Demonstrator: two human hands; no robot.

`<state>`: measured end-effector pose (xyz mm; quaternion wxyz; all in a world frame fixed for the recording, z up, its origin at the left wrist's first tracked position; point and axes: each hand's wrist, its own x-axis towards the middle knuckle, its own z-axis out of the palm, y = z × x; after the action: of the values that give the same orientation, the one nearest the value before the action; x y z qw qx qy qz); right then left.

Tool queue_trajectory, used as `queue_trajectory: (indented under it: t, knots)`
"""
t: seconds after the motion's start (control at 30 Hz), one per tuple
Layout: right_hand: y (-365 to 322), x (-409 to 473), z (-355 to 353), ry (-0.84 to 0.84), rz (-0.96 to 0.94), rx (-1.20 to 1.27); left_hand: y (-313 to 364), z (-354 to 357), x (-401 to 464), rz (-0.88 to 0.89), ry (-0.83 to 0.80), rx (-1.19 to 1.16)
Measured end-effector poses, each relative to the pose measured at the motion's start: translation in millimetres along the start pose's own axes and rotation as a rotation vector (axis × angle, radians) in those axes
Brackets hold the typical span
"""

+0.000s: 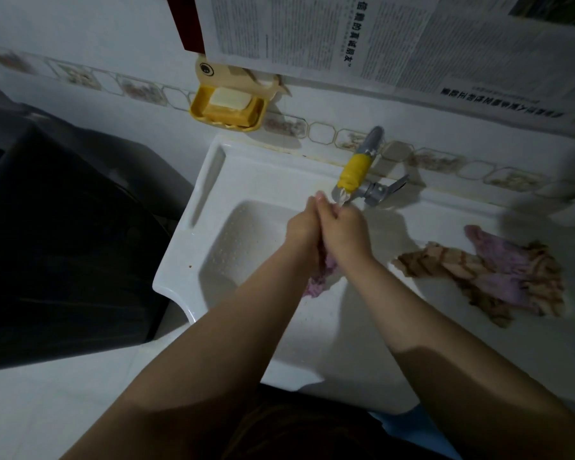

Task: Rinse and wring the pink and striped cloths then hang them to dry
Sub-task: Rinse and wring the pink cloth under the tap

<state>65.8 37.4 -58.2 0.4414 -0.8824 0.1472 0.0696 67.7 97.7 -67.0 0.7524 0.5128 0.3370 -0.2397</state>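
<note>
Sink (193,260): white glazed ceramic, glossy and smooth; basin floor marked with small raised dots. Tap (377,190): dull grey metal, the spout wrapped in yellow tape. Soap dish (198,109): yellow plastic, slightly shiny. Wall tiles (113,38): white, smooth, glossy. Newspaper (312,34): thin matt printed paper. Pink cloth (316,285): soft, wet, fuzzy fabric. Striped cloth (445,260): coarse towelling, crumpled. Bin (63,227): dark, matt.

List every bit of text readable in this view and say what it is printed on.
Newspaper sheet on the wall: a rotated Chinese headline, partly legible, seems to read "的真诚朋友".
Second newspaper sheet: bold headline along its lower edge, too blurred to read.
Body columns on both: too small.
Soap dish, faucet, cloths: no text visible.
</note>
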Motion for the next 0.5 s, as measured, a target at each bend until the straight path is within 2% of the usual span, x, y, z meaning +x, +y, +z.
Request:
queue_trajectory:
  t: [0.1,0.2,0.23,0.3,0.33,0.37,0.43,0.5]
  knots:
    - [2.2,14.6,-3.2,0.119,0.032,0.130,4.2,5.4,1.7,0.036,0.067,0.127]
    - [-2.6,-5.7,12.9,0.019,-0.074,0.088,16.5,-9.0,8.2,0.149,0.093,0.456]
    - [-1.9,-5.1,14.4,0.008,-0.063,0.052,13.7,-9.4,6.7,0.156,0.099,0.458]
    - [1.8,13.7,6.8,0.036,0.036,0.026,4.9,-3.9,-2.1,0.082,0.047,0.262]
    - [2.4,23.2,0.8,0.049,0.076,0.039,2.1,1.9,-4.9,-0.021,0.074,0.170]
    - [2.2,27.0,-3.0,0.055,0.086,0.065,2.6,3.3,-8.6,-0.040,0.077,0.106]
    - [-3.9,12.8,-0.2,0.051,0.020,0.119,10.5,3.1,-14.2,0.069,0.088,0.151]
    - [-7.4,-7.2,7.4,-0.008,-0.088,0.056,19.1,-4.8,-17.4,0.051,0.092,-0.033]
